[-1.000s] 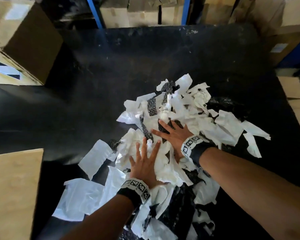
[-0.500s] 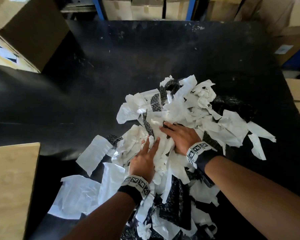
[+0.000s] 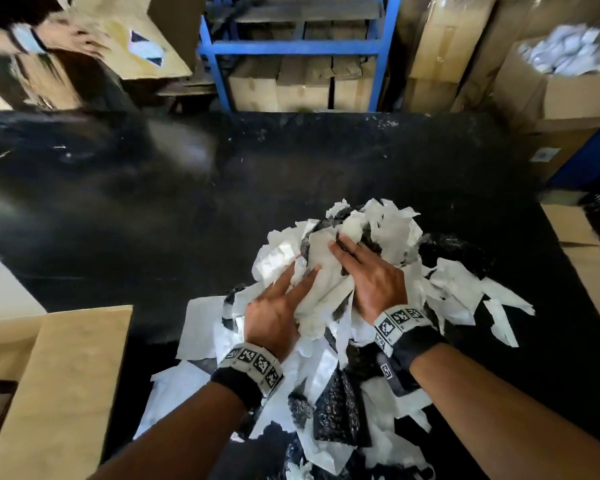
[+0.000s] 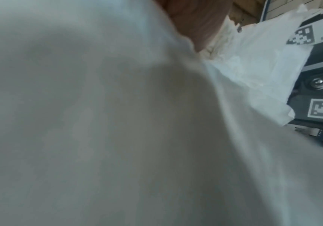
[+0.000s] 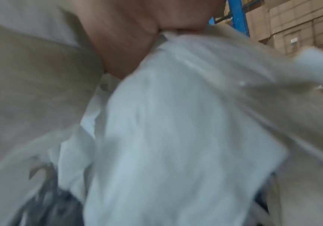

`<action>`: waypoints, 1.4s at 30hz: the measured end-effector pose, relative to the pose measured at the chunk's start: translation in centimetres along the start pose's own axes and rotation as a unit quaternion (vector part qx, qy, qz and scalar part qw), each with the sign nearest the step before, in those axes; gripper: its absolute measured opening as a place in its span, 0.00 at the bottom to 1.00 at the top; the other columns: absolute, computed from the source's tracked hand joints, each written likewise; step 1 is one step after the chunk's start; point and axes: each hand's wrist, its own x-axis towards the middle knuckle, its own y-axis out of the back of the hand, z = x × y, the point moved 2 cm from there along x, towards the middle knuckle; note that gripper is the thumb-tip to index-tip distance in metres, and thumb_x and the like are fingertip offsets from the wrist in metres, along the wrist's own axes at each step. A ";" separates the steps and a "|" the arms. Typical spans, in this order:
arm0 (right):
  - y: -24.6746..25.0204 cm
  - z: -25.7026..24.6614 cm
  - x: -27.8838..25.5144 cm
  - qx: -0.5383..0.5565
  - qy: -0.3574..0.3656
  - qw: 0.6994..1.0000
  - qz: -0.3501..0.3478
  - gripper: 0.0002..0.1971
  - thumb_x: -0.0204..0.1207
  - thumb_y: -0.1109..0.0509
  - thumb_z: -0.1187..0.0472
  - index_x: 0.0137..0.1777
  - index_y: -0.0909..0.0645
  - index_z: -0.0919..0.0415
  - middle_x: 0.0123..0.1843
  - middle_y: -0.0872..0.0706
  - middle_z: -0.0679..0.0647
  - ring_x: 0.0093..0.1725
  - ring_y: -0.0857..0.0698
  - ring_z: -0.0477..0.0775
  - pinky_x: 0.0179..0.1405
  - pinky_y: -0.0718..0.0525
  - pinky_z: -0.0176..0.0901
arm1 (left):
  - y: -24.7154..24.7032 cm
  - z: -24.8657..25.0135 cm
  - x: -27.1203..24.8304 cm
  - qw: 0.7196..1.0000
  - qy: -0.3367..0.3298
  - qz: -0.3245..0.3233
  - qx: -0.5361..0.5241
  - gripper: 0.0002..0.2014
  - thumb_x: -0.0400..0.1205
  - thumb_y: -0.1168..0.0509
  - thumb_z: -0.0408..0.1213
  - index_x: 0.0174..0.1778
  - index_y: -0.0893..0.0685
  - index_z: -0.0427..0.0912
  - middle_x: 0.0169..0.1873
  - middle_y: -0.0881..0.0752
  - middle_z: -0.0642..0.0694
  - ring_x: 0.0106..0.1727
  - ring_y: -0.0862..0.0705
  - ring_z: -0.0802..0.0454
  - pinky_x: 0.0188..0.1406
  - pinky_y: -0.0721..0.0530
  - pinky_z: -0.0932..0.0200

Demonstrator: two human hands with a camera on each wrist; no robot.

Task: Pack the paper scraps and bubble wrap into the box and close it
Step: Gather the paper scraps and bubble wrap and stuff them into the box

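White paper scraps [image 3: 458, 292] mixed with dark bubble wrap [image 3: 340, 410] lie heaped on the black table [image 3: 153, 220]. My left hand [image 3: 284, 299] and right hand [image 3: 361, 265] squeeze a bunch of scraps [image 3: 323, 285] between them at the top of the heap. Paper runs between the left fingers; the right fingers lie over the bunch. White paper [image 4: 118, 122] fills the left wrist view. In the right wrist view, paper [image 5: 176, 137] is pinched under my thumb [image 5: 127, 38]. A tan flap of the cardboard box [image 3: 56, 393] shows at the lower left.
Another person's hand [image 3: 66, 36] rests on a cardboard box [image 3: 146, 36] at the far left. Stacked cartons fill a blue rack [image 3: 291, 46] behind the table. More boxes [image 3: 568, 98] stand at the right, one holding white scraps. Bare black tabletop stretches to the left and back.
Both hands have drawn together and bunched the scraps up between them. The view has tilted up, bringing the other person's hand and box into sight.
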 end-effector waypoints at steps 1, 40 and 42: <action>0.9 -0.5 0.2 0.000 -0.003 1.000 0.010 0.39 0.71 0.25 0.81 0.79 0.21 0.51 0.79 0.20 0.53 0.72 0.15 0.62 0.50 0.07 0.56 | 1.0 0.2 0.1 1.000 -0.019 0.014 0.007 0.54 0.58 0.20 0.16 0.78 0.26 0.60 0.70 0.15 0.37 0.45 0.06 0.38 0.26 0.09 0.50; 2.6 -59.3 9.5 0.053 0.056 0.975 0.209 0.24 0.82 0.28 0.67 0.76 0.19 0.47 0.77 0.17 0.48 0.67 0.12 0.55 0.53 0.09 0.54 | 46.2 -33.8 -21.5 0.976 -0.085 0.180 0.084 0.28 0.79 0.29 0.55 0.77 0.22 0.62 0.76 0.20 0.50 0.62 0.11 0.38 0.50 0.11 0.41; 0.0 -61.0 8.0 0.058 0.066 0.976 0.198 0.23 0.82 0.28 0.70 0.74 0.17 0.52 0.73 0.14 0.54 0.62 0.09 0.59 0.48 0.07 0.56 | 45.2 -36.2 -23.8 0.980 -0.064 0.170 0.079 0.28 0.79 0.25 0.51 0.77 0.20 0.61 0.76 0.19 0.49 0.61 0.11 0.40 0.51 0.11 0.42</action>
